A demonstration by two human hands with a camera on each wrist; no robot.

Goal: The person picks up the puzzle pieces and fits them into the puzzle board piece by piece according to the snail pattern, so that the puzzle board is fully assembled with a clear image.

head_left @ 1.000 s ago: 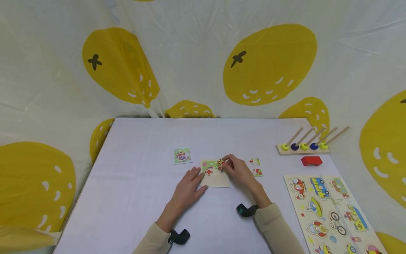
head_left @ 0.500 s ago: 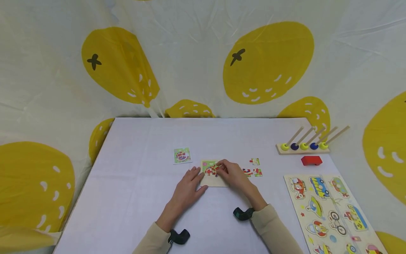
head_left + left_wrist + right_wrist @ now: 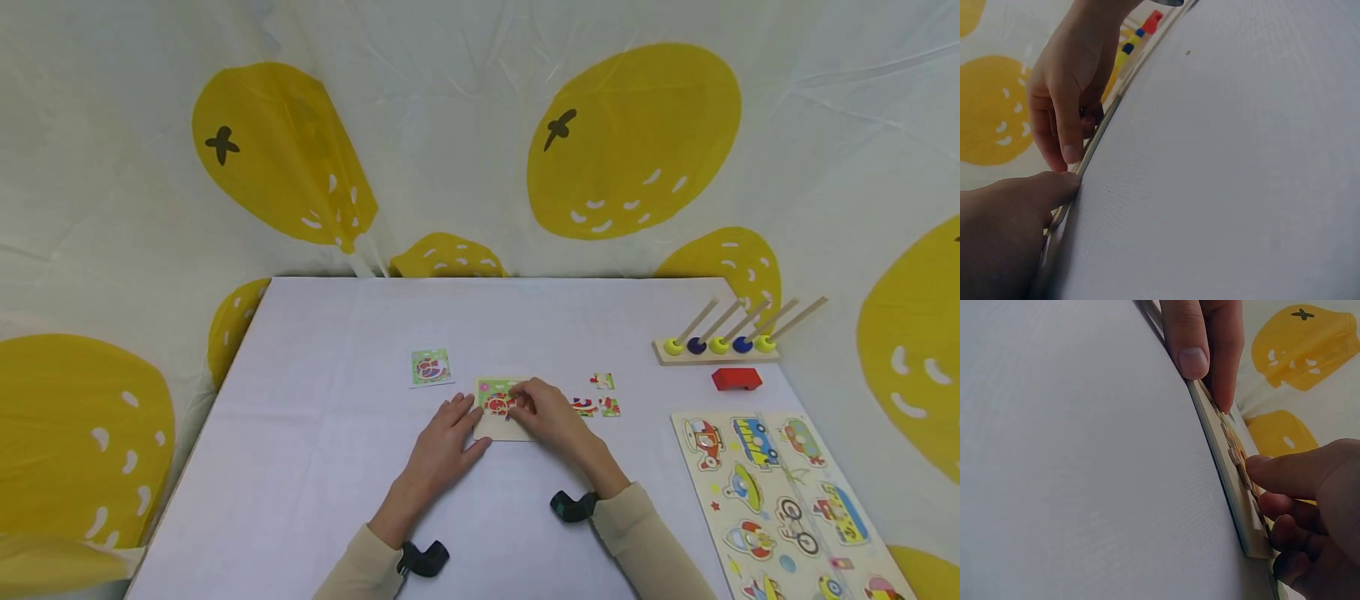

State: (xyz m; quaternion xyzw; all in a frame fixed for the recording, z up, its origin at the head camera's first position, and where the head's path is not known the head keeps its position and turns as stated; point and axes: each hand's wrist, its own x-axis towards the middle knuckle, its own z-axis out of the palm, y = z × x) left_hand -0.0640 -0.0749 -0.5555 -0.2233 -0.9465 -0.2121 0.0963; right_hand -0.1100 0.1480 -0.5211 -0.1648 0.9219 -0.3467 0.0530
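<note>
My left hand rests with fairly straight fingers on the left edge of a small wooden jigsaw board. On the board's upper half lie green-and-red jigsaw pieces; its lower half shows bare wood. With thumb and fingertips, my right hand pinches a red jigsaw piece at the board's right side, against the piece beside it. The fingers hide part of that piece in the head view. In the right wrist view, the right thumb touches the piece's edge, low over the board.
Three loose jigsaw pieces lie right of the board. A small picture tile sits at its upper left. Farther right are a peg stand with coloured beads, a red block and a large vehicle puzzle board.
My right hand has moved slightly left and down, bringing the red piece onto the board against its neighbour. A loose piece behind the hand has come into view. The left hand stays put.
</note>
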